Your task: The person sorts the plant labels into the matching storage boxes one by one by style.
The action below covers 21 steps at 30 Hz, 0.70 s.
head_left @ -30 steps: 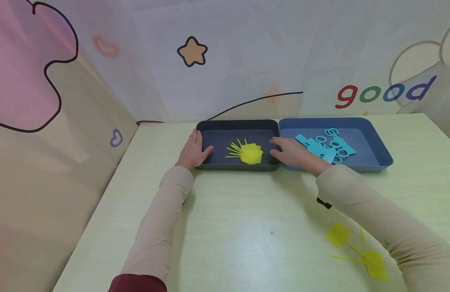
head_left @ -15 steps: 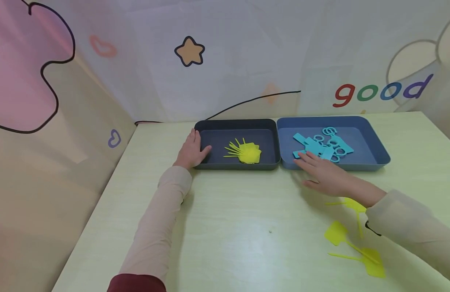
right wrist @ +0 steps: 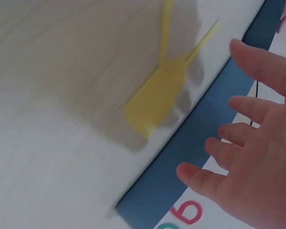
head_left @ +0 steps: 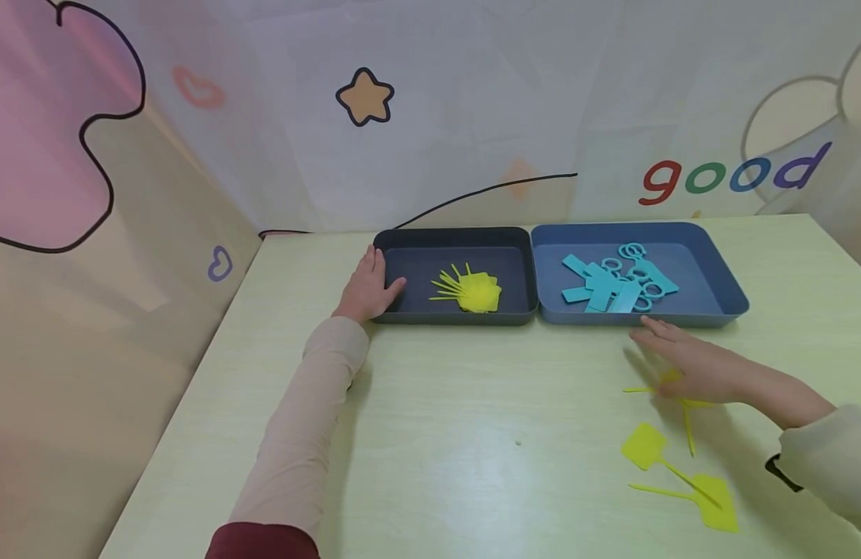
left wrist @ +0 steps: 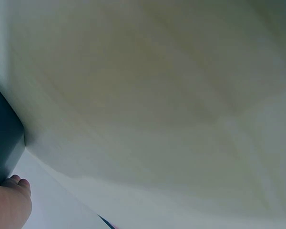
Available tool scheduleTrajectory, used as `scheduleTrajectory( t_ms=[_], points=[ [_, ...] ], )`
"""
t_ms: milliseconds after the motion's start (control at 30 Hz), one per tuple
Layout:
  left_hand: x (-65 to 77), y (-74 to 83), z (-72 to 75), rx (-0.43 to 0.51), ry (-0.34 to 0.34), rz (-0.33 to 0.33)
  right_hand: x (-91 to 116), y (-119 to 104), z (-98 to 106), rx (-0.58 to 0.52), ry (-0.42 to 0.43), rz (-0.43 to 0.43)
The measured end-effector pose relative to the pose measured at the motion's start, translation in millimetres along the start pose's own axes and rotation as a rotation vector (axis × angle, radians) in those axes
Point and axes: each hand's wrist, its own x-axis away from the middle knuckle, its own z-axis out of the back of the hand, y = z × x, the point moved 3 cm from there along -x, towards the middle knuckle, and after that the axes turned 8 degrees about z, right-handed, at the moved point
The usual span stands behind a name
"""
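My left hand [head_left: 365, 289] rests on the left rim of a dark grey tray [head_left: 458, 318], fingers along its side and thumb over the edge. Inside that tray lies a fanned pile of yellow square tags with thin stems [head_left: 480, 293]. My right hand [head_left: 703, 369] hovers, fingers extended and holding nothing, over more yellow stemmed tags [right wrist: 155, 102] on the table, partly covering them in the head view. Closer to me, two further yellow tags [head_left: 715, 503] lie with their stems crossing. In the left wrist view only part of the left hand [left wrist: 9, 207] shows.
Right of the dark tray, touching it, stands a blue tray [head_left: 716, 291] with several turquoise ringed tags [head_left: 601, 283] inside. Behind both trays rises a printed cloth backdrop [head_left: 458, 116]. The pale wooden table [head_left: 458, 435] extends in front.
My right hand has left the dark tray's right edge and moved right and toward me, past the blue tray, to the loose yellow tags. My left hand has stayed on the dark tray.
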Motion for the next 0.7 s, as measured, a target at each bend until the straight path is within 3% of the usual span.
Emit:
scheduleTrajectory(
  t_ms=[100, 367, 700],
  points=[
    [-0.1, -0.1, 0.0, 0.006, -0.002, 0.000, 8.5, 13.7, -3.7, -0.047, -0.017, -0.028],
    [-1.0, -1.1, -1.0, 0.007, -0.006, -0.005, 22.8, 34.2, -9.6, -0.048, -0.056, -0.089],
    [-0.7, -0.7, -0.6, 0.004, -0.011, -0.002, 26.3, 44.4, -9.1, -0.003, 0.018, -0.108]
  ],
)
